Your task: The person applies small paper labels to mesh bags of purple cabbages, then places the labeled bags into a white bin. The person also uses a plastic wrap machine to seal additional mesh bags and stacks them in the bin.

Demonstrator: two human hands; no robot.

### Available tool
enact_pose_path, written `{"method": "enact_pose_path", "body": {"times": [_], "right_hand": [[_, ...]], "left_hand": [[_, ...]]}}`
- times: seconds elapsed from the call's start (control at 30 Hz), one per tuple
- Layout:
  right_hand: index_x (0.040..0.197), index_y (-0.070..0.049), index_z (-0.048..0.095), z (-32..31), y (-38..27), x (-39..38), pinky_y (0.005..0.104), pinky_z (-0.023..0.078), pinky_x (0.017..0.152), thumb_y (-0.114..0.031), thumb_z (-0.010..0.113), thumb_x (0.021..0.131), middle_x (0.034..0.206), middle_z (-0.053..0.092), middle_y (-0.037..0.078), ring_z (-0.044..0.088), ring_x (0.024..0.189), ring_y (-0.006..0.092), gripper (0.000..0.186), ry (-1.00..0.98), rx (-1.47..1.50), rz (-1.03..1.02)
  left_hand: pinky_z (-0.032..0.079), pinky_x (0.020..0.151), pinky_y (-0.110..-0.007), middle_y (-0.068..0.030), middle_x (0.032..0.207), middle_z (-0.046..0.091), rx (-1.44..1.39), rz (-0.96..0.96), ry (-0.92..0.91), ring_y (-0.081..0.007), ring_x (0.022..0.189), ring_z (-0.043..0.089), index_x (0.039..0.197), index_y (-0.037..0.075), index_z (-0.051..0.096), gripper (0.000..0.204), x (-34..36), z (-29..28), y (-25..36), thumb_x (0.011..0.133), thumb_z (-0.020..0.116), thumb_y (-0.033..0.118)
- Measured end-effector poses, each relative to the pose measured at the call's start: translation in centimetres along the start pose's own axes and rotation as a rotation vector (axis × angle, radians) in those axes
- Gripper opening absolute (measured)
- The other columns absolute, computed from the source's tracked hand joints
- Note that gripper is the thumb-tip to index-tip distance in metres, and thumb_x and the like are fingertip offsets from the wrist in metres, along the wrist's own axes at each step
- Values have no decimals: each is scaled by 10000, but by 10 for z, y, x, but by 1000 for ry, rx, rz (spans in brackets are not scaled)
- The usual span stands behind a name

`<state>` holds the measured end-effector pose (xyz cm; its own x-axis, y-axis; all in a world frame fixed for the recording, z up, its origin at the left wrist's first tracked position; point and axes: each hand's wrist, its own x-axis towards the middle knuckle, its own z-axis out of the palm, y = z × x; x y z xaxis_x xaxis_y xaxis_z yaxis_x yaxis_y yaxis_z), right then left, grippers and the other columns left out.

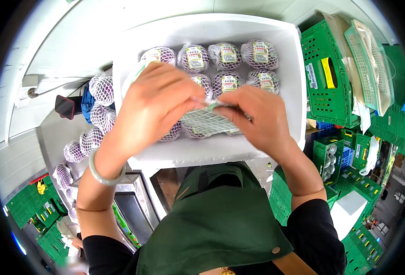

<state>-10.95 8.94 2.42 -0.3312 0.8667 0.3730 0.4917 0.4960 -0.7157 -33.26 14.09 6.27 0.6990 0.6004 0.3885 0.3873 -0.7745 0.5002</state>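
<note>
Viewed remotely, I note the left hand (156, 103) and right hand (259, 115) pinching what seems a pale sheet (207, 123) (fingertips blurred) above the white box (216, 156), where netted purple balls (271, 62) sit label-up, presumably for easy reading.

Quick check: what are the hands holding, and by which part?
The left hand and right hand pinch a pale green gridded sheet near its upper edge; blur hides exactly which bit each grips.
</note>
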Motion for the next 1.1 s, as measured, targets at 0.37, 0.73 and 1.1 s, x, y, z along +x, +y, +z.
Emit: {"method": "enact_pose_path", "body": {"times": [0.37,0.73,1.1], "right_hand": [[990,63,647,-3,-123,-17,306,411,453,-67,673,711,700,516,64,528,544,189,309,69,477,-456],[927,-27,666,79,-81,-32,321,529,649,-118,672,691,977,626,44,619,860,226,253,-43,122,-358],[1019,7,718,121,173,-25,262,464,528,-191,729,851,763,678,43,578,583,88,259,-141,466,963]], "left_hand": [[328,516,-354,-45,591,510,428,-263,-151,-209,524,478,693,39,581,328,-45,-113,184,757,720,330],[426,620,-444,-149,730,561,38,-725,-332,-375,682,546,860,9,590,107,-112,-60,91,887,632,103],[444,708,-408,-98,780,568,86,-485,-249,-304,776,548,861,16,593,78,-163,11,-5,843,656,59]]}}
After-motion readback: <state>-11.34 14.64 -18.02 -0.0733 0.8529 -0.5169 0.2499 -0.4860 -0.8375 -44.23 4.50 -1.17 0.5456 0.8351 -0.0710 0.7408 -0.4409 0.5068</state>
